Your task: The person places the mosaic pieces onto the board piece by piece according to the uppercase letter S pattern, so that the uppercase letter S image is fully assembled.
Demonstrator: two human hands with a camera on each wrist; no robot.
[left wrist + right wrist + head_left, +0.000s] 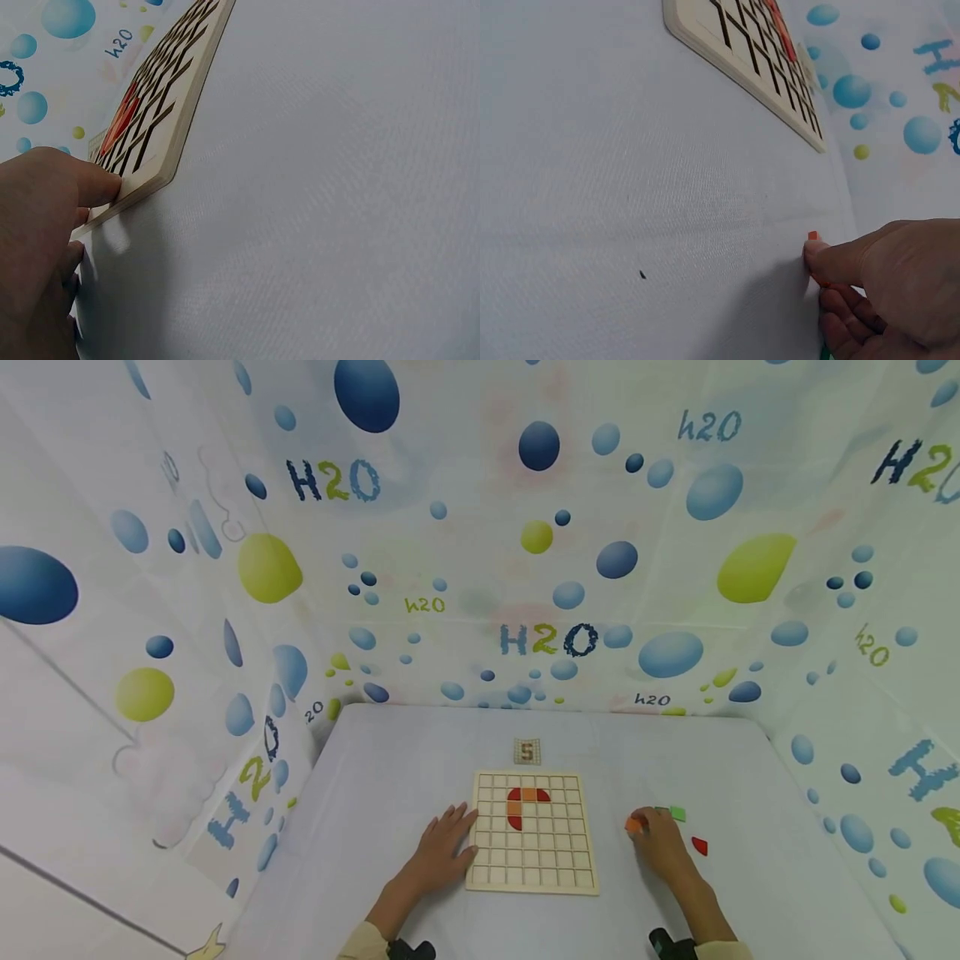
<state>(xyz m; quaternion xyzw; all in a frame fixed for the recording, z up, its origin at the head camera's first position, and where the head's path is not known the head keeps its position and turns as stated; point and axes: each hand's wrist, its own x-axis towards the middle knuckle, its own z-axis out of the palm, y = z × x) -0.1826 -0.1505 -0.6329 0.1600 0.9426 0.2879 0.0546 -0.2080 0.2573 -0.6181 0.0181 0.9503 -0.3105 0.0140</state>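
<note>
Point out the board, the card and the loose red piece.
Board (531,841), head view, a bare middle square.
Card (527,752), head view, middle of its face.
Loose red piece (700,846), head view, its middle.

Board (532,860) cream, gridded; held piece (633,825) orange; card (527,752) seemingly beige.

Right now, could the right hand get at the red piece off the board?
Probably yes: the red piece lies close by the right hand with nothing on top, though that hand pinches an orange piece.
</note>
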